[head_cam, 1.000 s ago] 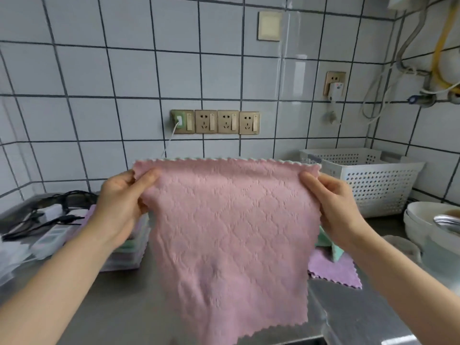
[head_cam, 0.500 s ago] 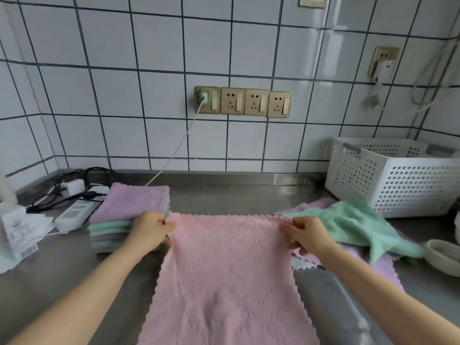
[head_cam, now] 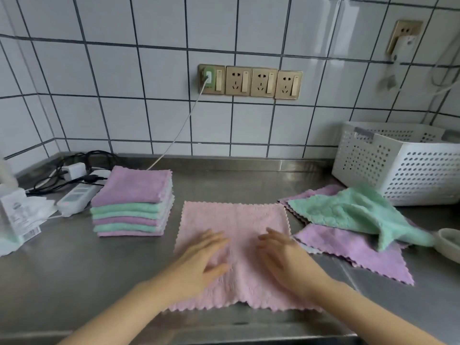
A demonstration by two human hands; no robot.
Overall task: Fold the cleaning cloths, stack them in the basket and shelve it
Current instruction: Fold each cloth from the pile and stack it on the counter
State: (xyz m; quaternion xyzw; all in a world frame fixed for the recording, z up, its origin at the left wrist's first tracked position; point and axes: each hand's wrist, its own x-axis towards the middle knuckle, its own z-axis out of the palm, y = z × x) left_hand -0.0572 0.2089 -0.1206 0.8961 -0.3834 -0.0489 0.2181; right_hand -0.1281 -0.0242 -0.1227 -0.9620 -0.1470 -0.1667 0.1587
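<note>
A pink cloth [head_cam: 235, 220] lies spread flat on the steel counter [head_cam: 74, 265] in front of me. My left hand [head_cam: 201, 262] and my right hand [head_cam: 286, 257] rest palm down on its near half, fingers apart, gripping nothing. To the left stands a stack of folded cloths [head_cam: 133, 204], purple on top with green and pink layers. To the right lies a loose pile: a crumpled green cloth [head_cam: 348, 210] over purple cloths [head_cam: 353, 250]. The white perforated basket [head_cam: 398, 165] stands at the back right.
A power strip [head_cam: 77, 197] with black cables and a charger lies at the back left. White packets [head_cam: 17, 215] sit at the far left. A white bowl's rim [head_cam: 448, 242] shows at the right edge. Wall sockets [head_cam: 250, 82] hold one plugged cable.
The pink cloth, held up by its top corners a second ago, came down onto the counter. Both hands let go of the corners and now lie flat on it.
</note>
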